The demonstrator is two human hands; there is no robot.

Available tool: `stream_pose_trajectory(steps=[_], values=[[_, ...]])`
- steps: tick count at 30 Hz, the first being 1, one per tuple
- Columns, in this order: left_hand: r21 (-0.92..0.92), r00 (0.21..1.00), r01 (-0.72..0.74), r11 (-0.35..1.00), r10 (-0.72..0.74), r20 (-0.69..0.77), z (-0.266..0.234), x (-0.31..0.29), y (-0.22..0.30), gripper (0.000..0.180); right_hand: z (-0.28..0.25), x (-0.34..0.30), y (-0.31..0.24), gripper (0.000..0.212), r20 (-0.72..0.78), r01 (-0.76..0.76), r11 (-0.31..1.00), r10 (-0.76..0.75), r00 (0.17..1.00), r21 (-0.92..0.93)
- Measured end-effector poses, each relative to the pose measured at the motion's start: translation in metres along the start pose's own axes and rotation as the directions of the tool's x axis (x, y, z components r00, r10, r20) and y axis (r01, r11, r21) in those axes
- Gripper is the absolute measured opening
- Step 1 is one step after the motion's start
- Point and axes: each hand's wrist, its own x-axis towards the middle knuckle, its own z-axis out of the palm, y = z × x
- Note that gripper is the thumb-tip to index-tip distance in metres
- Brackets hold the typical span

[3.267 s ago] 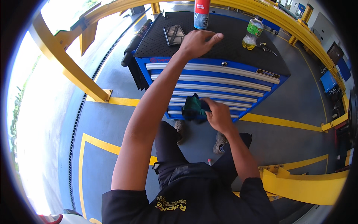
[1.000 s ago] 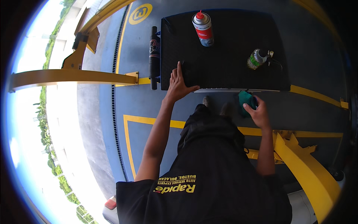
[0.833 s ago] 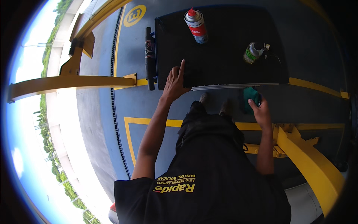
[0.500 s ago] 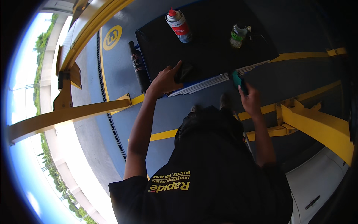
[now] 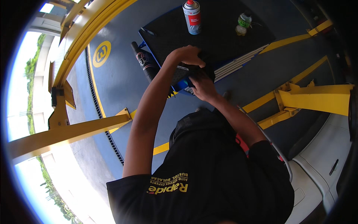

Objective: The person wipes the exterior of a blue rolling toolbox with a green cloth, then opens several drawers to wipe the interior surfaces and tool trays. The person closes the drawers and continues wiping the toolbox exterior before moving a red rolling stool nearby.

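Both my hands meet at the near left part of a black-topped cart [image 5: 220, 44] with a blue edge. My left hand [image 5: 188, 56] arches over a dark object [image 5: 209, 67], its fingers bent and its thumb pointing right. Just below, my right hand [image 5: 203, 86] has its fingers closed on the near side of the same object, the tips lost in shadow. The object's kind cannot be made out against the black surface. Farther off on the cart stand an upright spray can [image 5: 193, 18] with a red cap and a small bottle [image 5: 244, 20] with a green label.
Pale rods [image 5: 242, 61] line the cart's near edge. A dark cylinder [image 5: 143, 61] is along its left side, and a slim tool [image 5: 148, 31] lies at its far left corner. Yellow lift arms [image 5: 71, 128] [image 5: 317, 99] flank me. A white car [image 5: 313, 175] is at the lower right.
My right hand has moved left to join my left hand at the dark object; the green-and-black item it held is no longer visible. My left hand has moved slightly right and farther over the cart.
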Motion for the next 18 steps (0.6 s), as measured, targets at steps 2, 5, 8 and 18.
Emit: stream_pose_trajectory(steps=[2,5,8,18], values=[[0.020,1.000,0.008,1.000,-0.007,-0.028,0.003,0.005,-0.009,0.077,0.013,-0.004,-0.033,0.065,0.071,0.136,0.985,-0.143,0.987,0.102],[0.019,0.999,-0.006,1.000,0.007,-0.049,0.007,0.006,-0.016,0.078,0.007,-0.007,-0.040,0.062,0.119,0.128,0.972,-0.153,0.981,0.199],[0.012,0.997,-0.051,0.999,0.051,-0.062,0.011,0.008,-0.016,0.079,-0.008,-0.014,-0.028,0.060,0.106,0.107,0.987,-0.120,0.987,0.119],[-0.005,0.986,-0.135,0.991,0.134,-0.102,0.024,0.018,-0.022,0.096,-0.012,-0.026,-0.026,0.060,-0.012,-0.035,0.999,0.035,0.999,-0.037]])
